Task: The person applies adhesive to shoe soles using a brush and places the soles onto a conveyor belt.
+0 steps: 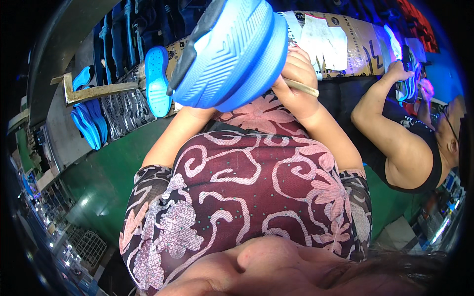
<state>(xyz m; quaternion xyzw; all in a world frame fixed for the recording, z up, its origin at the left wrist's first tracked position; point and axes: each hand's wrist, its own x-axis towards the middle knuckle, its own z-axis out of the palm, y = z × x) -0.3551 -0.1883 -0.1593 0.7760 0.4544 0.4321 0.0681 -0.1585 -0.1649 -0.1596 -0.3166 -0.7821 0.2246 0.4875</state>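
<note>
Right hand, stick, blue shoe

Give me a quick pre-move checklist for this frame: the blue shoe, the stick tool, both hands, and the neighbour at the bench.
1. Blue shoe held up with its sole toward the camera: ok.
2. Right hand gripping the thin stick tool: ok.
3. Left hand supporting the shoe: cannot tell, it is hidden behind the shoe.
4. Stick tip position on the shoe: cannot tell, hidden.
5. Co-worker's hand apart from the held shoe, busy with another shoe: ok.
6. Loose blue sole on the bench, apart from the hands: ok.
</note>
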